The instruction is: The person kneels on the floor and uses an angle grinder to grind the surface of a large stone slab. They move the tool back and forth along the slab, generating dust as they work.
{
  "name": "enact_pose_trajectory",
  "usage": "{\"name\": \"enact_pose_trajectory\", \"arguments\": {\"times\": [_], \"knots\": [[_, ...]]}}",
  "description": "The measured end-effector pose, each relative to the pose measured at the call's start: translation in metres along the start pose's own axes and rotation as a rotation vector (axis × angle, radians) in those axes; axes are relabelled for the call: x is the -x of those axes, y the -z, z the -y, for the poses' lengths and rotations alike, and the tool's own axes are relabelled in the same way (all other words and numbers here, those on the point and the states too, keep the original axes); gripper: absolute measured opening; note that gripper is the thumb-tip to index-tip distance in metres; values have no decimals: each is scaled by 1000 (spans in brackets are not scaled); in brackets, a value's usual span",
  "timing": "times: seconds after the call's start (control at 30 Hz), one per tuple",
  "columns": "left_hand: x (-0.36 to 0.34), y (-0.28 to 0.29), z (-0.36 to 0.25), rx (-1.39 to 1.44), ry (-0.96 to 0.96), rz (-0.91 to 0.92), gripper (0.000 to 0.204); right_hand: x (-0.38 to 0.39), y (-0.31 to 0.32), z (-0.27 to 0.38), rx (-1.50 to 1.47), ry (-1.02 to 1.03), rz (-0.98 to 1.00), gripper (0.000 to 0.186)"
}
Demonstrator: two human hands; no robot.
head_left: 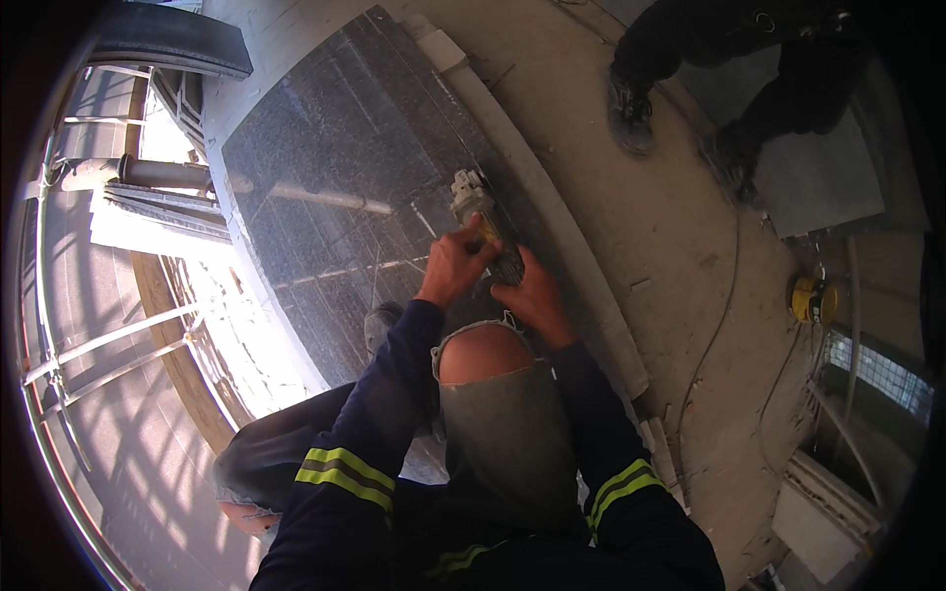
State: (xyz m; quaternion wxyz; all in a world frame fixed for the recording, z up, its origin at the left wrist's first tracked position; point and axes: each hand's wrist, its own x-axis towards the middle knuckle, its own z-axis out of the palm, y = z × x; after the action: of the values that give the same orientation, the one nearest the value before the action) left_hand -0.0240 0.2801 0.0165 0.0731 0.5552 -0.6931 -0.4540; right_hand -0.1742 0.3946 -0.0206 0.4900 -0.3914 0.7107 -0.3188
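As I watch from close by, the tool (473, 202) lies low over the dark slab (325, 138), near its right long edge, with its metal head pointing away from the body. The left hand (457, 261) is curled partly closed around the yellow middle; the right hand (535, 298) is bent about the dark rear end, though how tightly its fingers close underneath I can't tell. Nor can I see whether the head's underside touches the stone. To do this well, I'd judge, both grips want to be firm but not stiff, the left steering and the right steadying, with pressure light and even so the head sits flat and doesn't tip near the edge. The bare knee (485, 357) rises just behind the hands, so elbows need room and a kick backward is the risk. I'd also mind the shoe (382, 323) resting on the left.
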Motion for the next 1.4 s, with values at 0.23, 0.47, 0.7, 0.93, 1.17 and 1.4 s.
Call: {"name": "enact_pose_trajectory", "arguments": {"times": [0.23,0.47,0.7,0.93,1.17,1.4], "knots": [[1,2,-2,-23,-16,-1,80,2,0,0,40,-30,7,94],[6,5,-11,-2,29,29,78,6,-3,-9,22,-37,-26,89],[6,5,-14,-24,59,36,77,6,-1,-7,14,-27,-9,90],[-2,4,-13,-41,40,-19,84,-5,-3,9,67,-76,8,89],[-23,4,-4,-50,40,-78,87,-29,-7,15,92,-89,57,100],[-41,8,3,-63,37,-111,85,-51,-13,18,41,-17,23,99]]}}
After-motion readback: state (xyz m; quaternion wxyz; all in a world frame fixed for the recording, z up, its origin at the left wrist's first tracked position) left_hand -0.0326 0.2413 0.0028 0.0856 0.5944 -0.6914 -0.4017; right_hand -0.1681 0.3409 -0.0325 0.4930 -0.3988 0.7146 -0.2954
